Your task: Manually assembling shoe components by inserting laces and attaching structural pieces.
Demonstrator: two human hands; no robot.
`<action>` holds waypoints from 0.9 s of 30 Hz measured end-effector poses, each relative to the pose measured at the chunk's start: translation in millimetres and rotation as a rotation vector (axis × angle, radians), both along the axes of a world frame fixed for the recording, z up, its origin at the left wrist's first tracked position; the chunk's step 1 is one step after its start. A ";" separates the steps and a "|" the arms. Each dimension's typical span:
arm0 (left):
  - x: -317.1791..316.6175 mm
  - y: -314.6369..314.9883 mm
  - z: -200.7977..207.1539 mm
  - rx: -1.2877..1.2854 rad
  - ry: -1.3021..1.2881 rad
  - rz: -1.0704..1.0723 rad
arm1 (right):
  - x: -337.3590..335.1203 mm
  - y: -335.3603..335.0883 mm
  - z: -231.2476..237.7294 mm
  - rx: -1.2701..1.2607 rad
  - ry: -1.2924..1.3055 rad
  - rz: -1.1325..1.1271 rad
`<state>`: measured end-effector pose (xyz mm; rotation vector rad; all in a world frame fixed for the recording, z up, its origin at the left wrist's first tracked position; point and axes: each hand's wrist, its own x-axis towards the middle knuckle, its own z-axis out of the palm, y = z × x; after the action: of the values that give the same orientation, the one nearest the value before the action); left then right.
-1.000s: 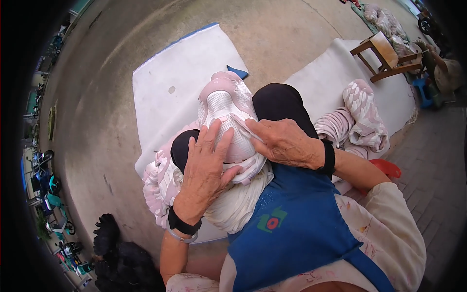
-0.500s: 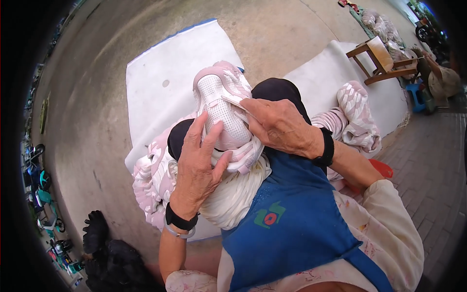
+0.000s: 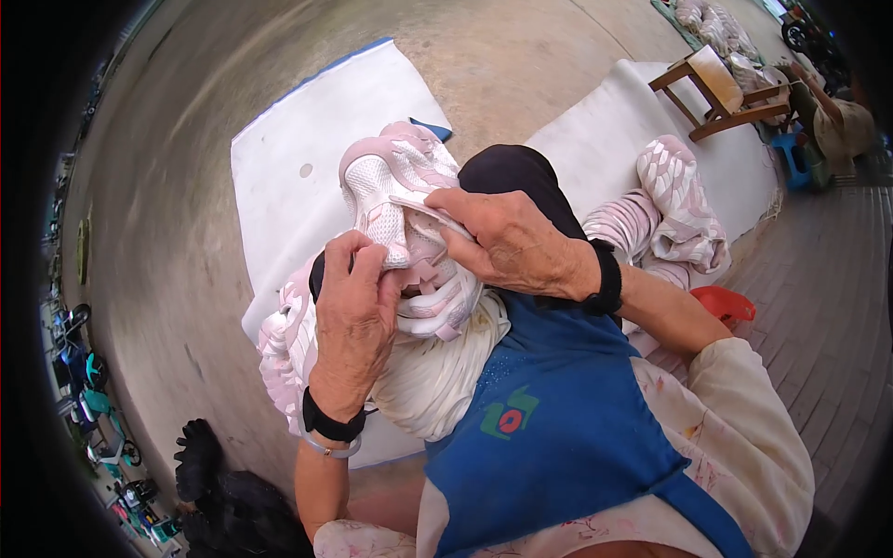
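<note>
A pink and white mesh shoe upper (image 3: 402,160) lies over my knees, its toe pointing away from me. My left hand (image 3: 353,325) pinches the shoe's tongue (image 3: 383,225) and lifts it to the left, so the pinkish inside shows. With thumb and forefinger my right hand (image 3: 526,244) grips the right-hand eyelet edge of the upper; whether a lace tip is also between those fingers I cannot make out. Below the heel, a thick bundle of cream shoelaces (image 3: 433,386) rests on my lap over the blue apron (image 3: 558,418).
More pink and white uppers (image 3: 288,344) hang beside my left knee. Others (image 3: 684,209) lie on a white sheet (image 3: 595,121) at right, near a red plastic object (image 3: 724,303). A wooden stool (image 3: 721,88) and a seated person (image 3: 837,130) are beyond. A black bundle (image 3: 233,507) lies lower left.
My left hand was spread flat on the tongue; now its fingers have closed on it and pulled it aside, opening the shoe. The right hand has shifted slightly left with the eyelet edge.
</note>
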<state>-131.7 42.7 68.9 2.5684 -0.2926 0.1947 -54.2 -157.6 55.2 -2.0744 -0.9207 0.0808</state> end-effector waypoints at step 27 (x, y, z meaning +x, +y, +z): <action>-18.5 -2.4 -9.8 -0.223 0.113 0.075 | -16.4 -6.0 -2.9 -0.252 -0.378 0.146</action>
<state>-150.2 40.3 59.1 2.3596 -0.1249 0.1021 -70.6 -163.6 52.4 -2.2961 -1.3505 -0.1295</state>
